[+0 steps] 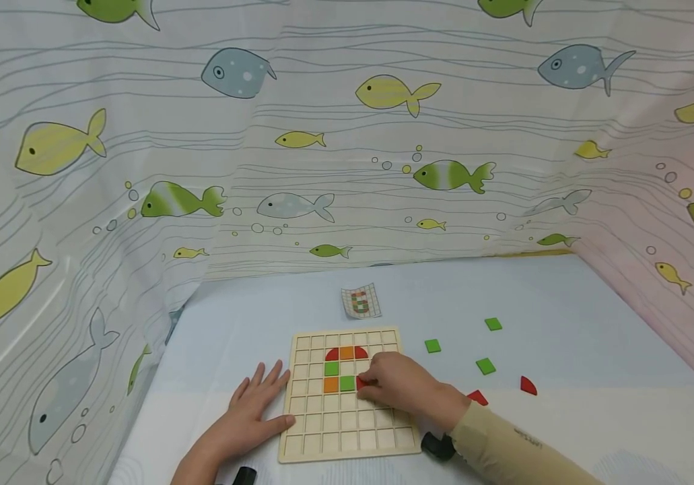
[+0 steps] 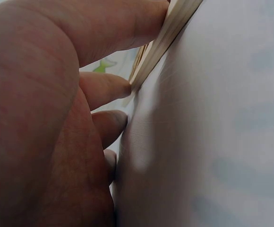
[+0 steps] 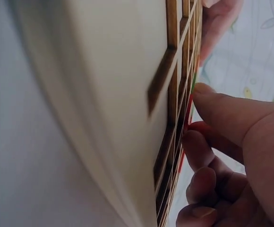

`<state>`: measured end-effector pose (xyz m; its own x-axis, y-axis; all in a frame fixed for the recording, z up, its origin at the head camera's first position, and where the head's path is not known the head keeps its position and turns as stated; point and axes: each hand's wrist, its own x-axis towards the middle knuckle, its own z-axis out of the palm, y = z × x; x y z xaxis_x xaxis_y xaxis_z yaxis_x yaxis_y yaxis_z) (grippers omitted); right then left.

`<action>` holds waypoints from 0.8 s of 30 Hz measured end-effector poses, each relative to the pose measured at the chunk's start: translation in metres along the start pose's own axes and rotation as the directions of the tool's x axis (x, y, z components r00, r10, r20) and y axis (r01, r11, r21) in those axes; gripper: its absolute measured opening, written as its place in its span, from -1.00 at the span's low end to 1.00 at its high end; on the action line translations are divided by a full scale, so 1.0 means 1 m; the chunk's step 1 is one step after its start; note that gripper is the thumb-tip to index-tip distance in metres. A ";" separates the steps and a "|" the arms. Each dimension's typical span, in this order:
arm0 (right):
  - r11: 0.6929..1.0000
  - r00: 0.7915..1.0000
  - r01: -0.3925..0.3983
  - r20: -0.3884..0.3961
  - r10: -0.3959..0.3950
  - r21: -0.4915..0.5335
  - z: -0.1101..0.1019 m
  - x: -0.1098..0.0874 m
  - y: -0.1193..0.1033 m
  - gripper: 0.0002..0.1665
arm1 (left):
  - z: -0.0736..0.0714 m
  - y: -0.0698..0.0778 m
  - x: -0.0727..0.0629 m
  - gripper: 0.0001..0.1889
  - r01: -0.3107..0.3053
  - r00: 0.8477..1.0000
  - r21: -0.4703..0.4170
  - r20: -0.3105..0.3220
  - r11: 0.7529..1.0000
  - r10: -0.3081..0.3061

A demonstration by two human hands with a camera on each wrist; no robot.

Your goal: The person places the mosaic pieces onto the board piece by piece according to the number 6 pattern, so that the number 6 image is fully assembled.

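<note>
A wooden grid board (image 1: 310, 431) lies on the table before me. My left hand (image 1: 252, 411) has its fingers spread, with thumb and fingertips at the board's left edge; the left wrist view shows the thumb against the board's side (image 2: 177, 21). Over the grid, my right hand (image 1: 404, 384) pinches a red quarter-circle tile (image 1: 361, 382) at a cell right of a green square tile (image 1: 347, 383). Thumb and finger bracket this red tile (image 3: 189, 109) in the right wrist view. An orange square (image 1: 347, 353) sits between two red quarter-circles in an upper row.
Several loose green squares (image 1: 486, 366) and red quarter-circles (image 1: 528, 385) lie right of the board. Behind it is a small pattern card (image 1: 361, 301) with a coloured grid figure. A fish-print curtain (image 1: 347, 168) surrounds the table's back and sides.
</note>
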<state>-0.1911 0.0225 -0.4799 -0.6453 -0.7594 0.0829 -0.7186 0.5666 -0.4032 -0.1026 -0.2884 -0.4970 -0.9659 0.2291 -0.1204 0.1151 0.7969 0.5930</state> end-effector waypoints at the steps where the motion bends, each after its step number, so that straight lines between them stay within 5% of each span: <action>1: 1.000 1.000 -0.010 0.003 0.010 0.011 -0.001 -0.001 0.000 -0.60 | 0.000 0.000 0.000 -0.10 -0.001 1.000 -0.004 0.001 1.000 0.001; 11: 0.963 0.986 -0.140 -0.057 0.157 0.232 -0.012 -0.023 0.009 -0.48 | -0.001 0.004 0.000 -0.11 0.000 1.000 0.003 0.002 1.000 0.000; 24: 0.955 0.936 -0.234 -0.224 0.272 0.182 -0.020 -0.072 0.033 -0.48 | -0.001 0.005 -0.001 -0.11 0.015 1.000 0.010 0.004 1.000 -0.015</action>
<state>-0.1736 0.1023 -0.4814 -0.8577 -0.4845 0.1720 -0.4877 0.6609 -0.5703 -0.1016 -0.2854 -0.4928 -0.9667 0.2193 -0.1322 0.1031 0.8060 0.5829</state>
